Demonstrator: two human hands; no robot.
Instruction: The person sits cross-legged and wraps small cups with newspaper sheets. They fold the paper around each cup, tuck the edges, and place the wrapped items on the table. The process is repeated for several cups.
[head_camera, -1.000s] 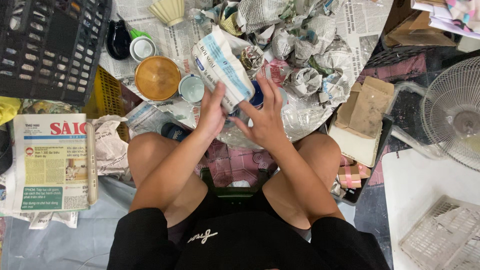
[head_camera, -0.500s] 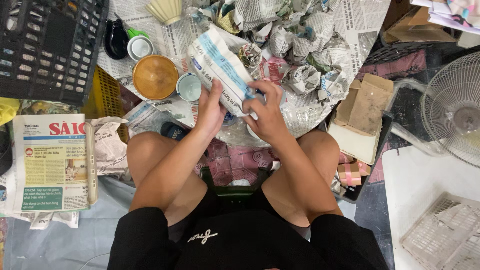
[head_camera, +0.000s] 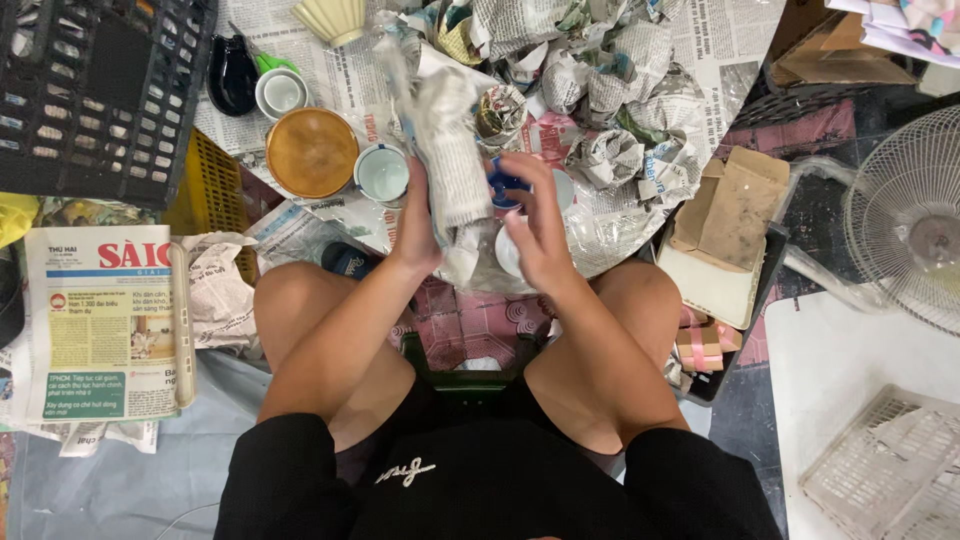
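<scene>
Newspaper bundle (head_camera: 450, 165), blurred, stands nearly upright above the knees, its long axis pointing away from the person; left hand (head_camera: 418, 225) grips its lower side, right hand (head_camera: 540, 235) hovers spread-fingered just beside it, holding nothing.

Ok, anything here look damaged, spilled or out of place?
Nothing broken or spilled shows. The left hand grips a newspaper-wrapped bundle; the right hand is open beside it. Crumpled newspaper litters the floor around cups.

Bright, even overhead light, soft shadows; motion blur on the newspaper bundle (head_camera: 445, 150).
</scene>
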